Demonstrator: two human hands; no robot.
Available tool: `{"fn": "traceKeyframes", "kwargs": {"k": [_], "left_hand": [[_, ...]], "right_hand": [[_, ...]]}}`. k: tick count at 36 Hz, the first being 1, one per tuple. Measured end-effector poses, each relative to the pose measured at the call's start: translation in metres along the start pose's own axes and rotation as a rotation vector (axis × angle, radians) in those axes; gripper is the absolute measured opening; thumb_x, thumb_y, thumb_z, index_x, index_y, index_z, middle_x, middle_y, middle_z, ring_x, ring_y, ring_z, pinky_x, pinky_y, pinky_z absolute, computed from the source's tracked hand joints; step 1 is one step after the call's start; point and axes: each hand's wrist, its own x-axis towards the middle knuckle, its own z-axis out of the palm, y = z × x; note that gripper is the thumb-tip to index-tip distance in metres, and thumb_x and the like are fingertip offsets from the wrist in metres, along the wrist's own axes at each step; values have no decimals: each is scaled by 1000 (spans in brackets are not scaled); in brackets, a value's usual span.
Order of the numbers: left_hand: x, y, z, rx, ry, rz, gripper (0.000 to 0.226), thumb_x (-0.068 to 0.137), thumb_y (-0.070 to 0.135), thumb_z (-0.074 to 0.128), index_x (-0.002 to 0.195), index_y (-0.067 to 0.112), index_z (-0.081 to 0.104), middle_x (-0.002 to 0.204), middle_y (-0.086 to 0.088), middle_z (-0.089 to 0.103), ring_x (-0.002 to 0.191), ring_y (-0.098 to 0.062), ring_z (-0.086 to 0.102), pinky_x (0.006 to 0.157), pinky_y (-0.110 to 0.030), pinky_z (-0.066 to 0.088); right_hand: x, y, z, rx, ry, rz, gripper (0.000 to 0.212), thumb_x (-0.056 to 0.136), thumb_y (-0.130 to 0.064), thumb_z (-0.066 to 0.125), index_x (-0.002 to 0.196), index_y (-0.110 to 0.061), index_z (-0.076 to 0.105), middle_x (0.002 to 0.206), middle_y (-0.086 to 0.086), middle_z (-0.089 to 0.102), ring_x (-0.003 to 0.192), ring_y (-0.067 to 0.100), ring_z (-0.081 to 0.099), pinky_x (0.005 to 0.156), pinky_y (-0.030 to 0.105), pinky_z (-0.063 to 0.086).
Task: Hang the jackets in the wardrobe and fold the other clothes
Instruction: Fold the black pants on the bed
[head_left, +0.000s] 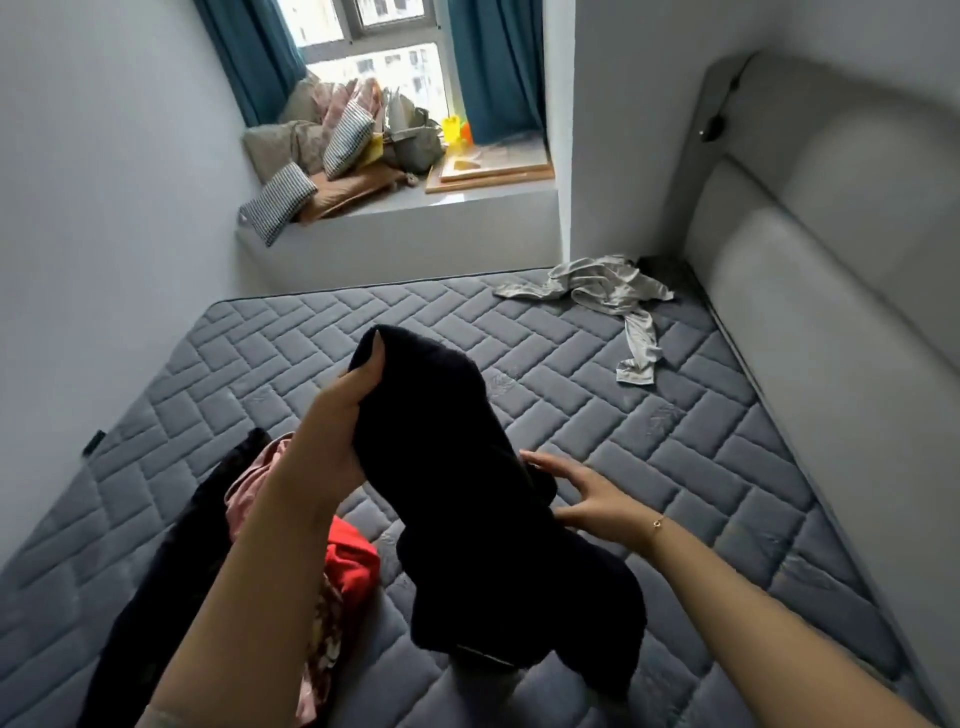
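Left hand (337, 415) pinching dark garment (467, 493) aloft over mattress (675, 441), right hand (582, 493) spread, touching it at three o'clock; likely to slip and bunch if pinch loosens.

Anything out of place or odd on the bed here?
A crumpled light grey garment lies alone at the mattress's far corner by the headboard, apart from the clothes pile near the person. Nothing looks damaged.

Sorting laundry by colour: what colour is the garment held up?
Black, clearest in the head view.
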Motion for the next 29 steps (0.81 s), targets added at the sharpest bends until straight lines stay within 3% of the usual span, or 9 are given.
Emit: {"fn": "traceKeyframes", "kwargs": {"k": [2, 4, 6, 9, 12, 15, 20, 25, 29], "left_hand": [[0, 6, -9, -10, 18, 5, 40, 81, 42, 53, 84, 12, 80, 93, -8, 75, 86, -17, 73, 65, -24, 57], [0, 9, -24, -36, 11, 5, 42, 83, 43, 52, 89, 11, 79, 97, -9, 75, 91, -18, 72, 69, -26, 57], [0, 13, -41, -34, 6, 13, 44, 85, 44, 51, 93, 11, 79, 101, -10, 74, 94, -18, 71, 71, -25, 57], [4, 18, -66, -17, 51, 35, 46, 88, 44, 50, 104, 9, 75, 107, -12, 72, 98, -20, 70, 73, -26, 57], [10, 17, -93, 64, 183, 68, 45, 93, 38, 49, 119, 4, 62, 110, -14, 69, 100, -23, 67, 80, -29, 58], [18, 7, -112, 210, 318, 96, 34, 91, 35, 55, 110, 8, 64, 100, -9, 73, 92, -20, 69, 79, -29, 58], [43, -9, -119, 247, 408, 123, 15, 95, 23, 57, 96, 12, 66, 86, -4, 69, 74, -16, 65, 65, -24, 56], [75, -11, -106, 277, 405, 117, 23, 95, 21, 58, 113, 8, 62, 89, -6, 66, 76, -17, 61, 68, -27, 53], [102, -9, -86, 290, 327, 94, 25, 95, 20, 58, 116, 8, 62, 88, -4, 68, 75, -16, 63, 68, -28, 53]], "right_hand": [[8, -5, -1, -58, 34, 4, 40, 88, -1, 64, 128, -4, 56, 116, 7, 58, 106, 12, 54, 90, 27, 44], [11, -9, -3, -131, 46, -1, 9, 89, -5, 64, 97, -1, 65, 86, 7, 54, 79, 1, 53, 74, 23, 41], [11, -14, -9, -186, 32, -2, 9, 91, -6, 61, 84, -4, 65, 76, -2, 47, 65, -7, 52, 65, 15, 39], [4, -16, -21, -147, 49, 42, 13, 96, -6, 54, 85, -10, 61, 81, 2, 50, 72, 4, 51, 68, 22, 39], [-11, -22, -31, 121, 183, 77, 18, 98, -8, 50, 106, -4, 65, 93, 6, 64, 85, 12, 58, 71, 18, 45], [-28, -36, -42, 300, 260, 32, 25, 96, -19, 52, 114, -7, 66, 99, 3, 73, 87, 11, 68, 70, 15, 52], [-49, -57, -62, 166, 122, 38, 24, 84, -41, 68, 104, -28, 73, 100, 0, 74, 88, 12, 70, 69, 17, 52], [-68, -60, -86, -21, -196, 176, 51, 76, -25, 81, 122, -17, 61, 113, 0, 70, 104, 13, 65, 84, 24, 50], [-80, -66, -105, -120, 118, 127, 26, 79, -20, 78, 102, -10, 68, 91, 0, 70, 86, 11, 65, 81, 28, 52]]}}
